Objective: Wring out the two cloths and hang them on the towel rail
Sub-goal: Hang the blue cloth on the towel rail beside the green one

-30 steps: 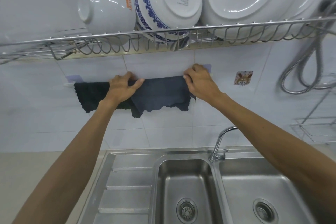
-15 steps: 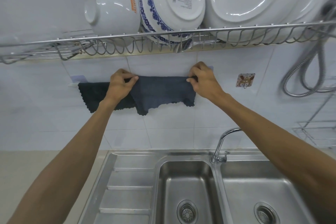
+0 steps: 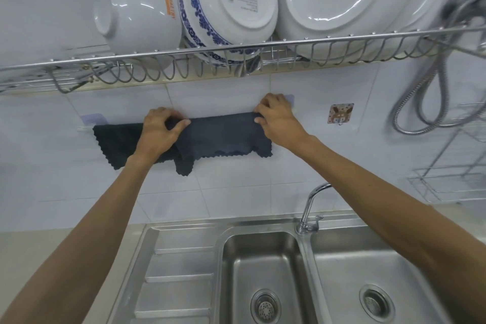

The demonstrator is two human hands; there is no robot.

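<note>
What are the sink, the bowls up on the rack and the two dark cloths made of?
Sink: looks like brushed stainless steel, grey with soft reflections.
Bowls: probably glazed ceramic, white and glossy with sharp highlights.
Cloths: a soft matte fabric with scalloped edges, perhaps microfibre.

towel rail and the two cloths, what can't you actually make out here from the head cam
- Towel rail: head view, only its left end shows; the cloths and both hands cover the rest.
- Black cloth: its right part is behind the left hand and the grey cloth.
- Grey cloth's top corners: hidden by the left hand and right hand.
- Whether either cloth is wrung dry: not visible.
</note>
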